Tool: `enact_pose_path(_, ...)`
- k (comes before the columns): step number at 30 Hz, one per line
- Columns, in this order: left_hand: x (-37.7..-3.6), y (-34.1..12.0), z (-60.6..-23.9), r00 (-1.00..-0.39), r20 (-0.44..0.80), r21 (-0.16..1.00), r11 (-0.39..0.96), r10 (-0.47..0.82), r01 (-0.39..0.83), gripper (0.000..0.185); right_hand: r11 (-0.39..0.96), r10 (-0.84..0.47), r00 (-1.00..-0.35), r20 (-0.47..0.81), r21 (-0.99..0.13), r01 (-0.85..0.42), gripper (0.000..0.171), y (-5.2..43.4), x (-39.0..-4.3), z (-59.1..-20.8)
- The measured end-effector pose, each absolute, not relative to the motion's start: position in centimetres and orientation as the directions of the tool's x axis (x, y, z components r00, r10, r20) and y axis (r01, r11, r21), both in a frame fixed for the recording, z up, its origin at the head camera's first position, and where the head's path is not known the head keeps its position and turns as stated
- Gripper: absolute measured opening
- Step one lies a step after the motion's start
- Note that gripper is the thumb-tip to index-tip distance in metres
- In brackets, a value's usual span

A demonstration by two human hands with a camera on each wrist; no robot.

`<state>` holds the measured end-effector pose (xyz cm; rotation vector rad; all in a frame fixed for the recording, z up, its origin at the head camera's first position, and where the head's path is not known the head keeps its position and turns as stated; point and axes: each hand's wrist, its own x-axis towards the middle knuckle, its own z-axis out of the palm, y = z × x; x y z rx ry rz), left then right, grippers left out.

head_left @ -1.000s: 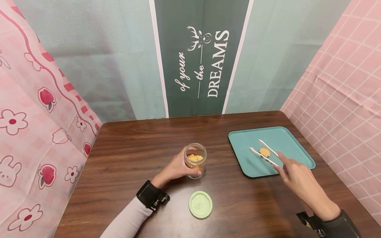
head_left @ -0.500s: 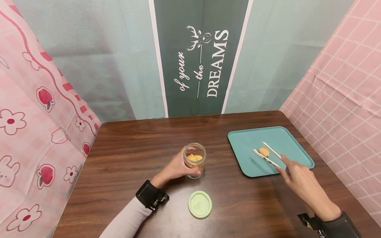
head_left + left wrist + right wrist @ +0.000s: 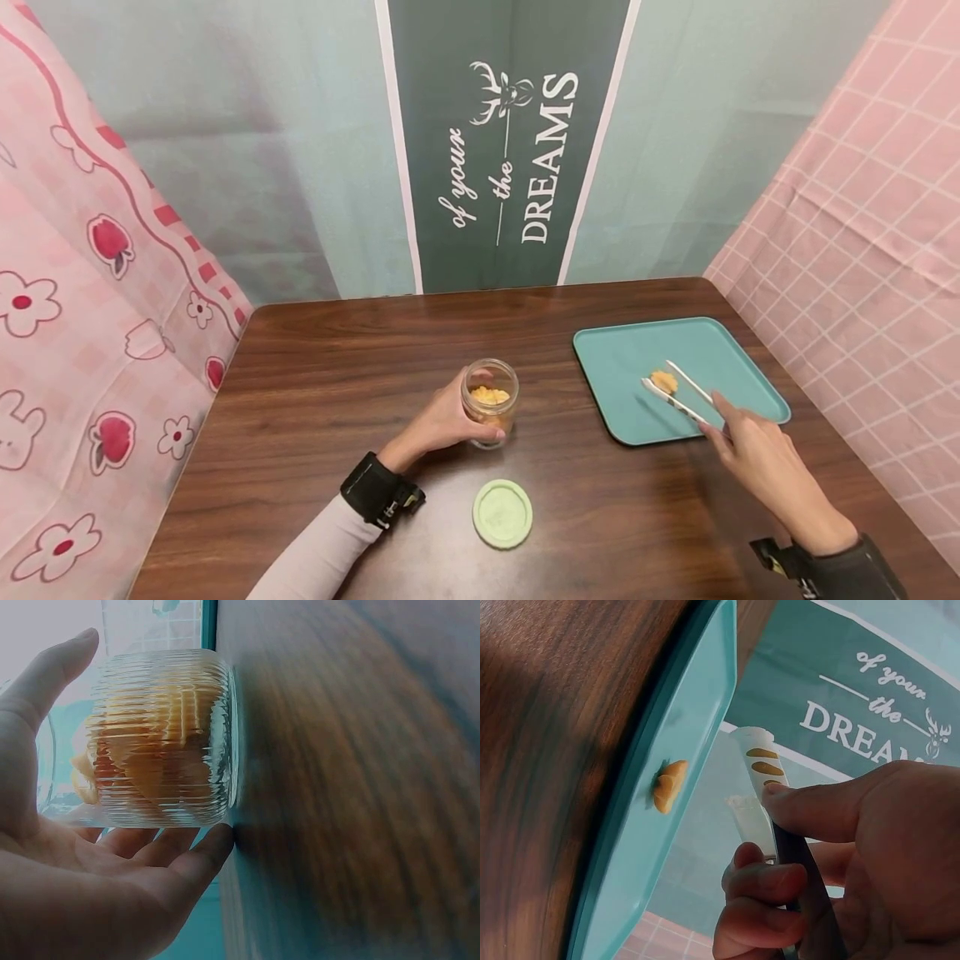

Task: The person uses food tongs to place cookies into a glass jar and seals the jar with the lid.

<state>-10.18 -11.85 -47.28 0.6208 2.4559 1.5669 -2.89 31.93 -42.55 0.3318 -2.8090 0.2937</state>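
Observation:
My left hand (image 3: 446,412) grips a clear glass jar (image 3: 491,421) that stands lidless on the table. Inside it are yellow-orange biscuits (image 3: 150,742); ridged glass blurs their shapes in the left wrist view. My right hand (image 3: 765,454) holds white-tipped tongs (image 3: 672,402) with a dark handle, thumb on one side and fingers curled on the other. The tong tips are apart. A single flower-shaped biscuit (image 3: 670,787) lies on the teal tray (image 3: 622,346). Seen from the head, the tips flank it; in the right wrist view they hang above the tray, not touching the biscuit.
A pale green round lid (image 3: 502,515) lies on the brown wooden table (image 3: 360,350) in front of the jar. Printed cloth hangs behind the table, with pink cloth at both sides. The tray sits at the table's right, near its edge.
The tongs have shifted slightly right and toward me over the tray, their tips still apart. The left hand and jar stay put.

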Motion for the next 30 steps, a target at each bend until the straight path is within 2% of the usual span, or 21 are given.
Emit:
enact_pose_path(6,-10.1,-11.9,-47.2,-0.901,0.081,0.893,0.371,0.426,0.255,0.095,0.953,-0.185,-0.936,0.298,-0.178,-0.245,0.054,32.2,-3.0,-42.9)
enact_pose_path(15,-10.0,-11.9,-47.3,-0.904,0.077,0.895,0.371,0.421,0.249,0.095,0.961,-0.137,-0.976,0.172,-0.217,-0.173,0.052,32.8,-3.5,-43.1)
enact_pose_path(30,-10.0,-11.9,-47.1,-0.897,0.095,0.890,0.366,0.431,0.270,0.095,0.963,-0.093,-0.988,0.125,-0.240,-0.121,0.050,33.5,-4.3,-43.7)
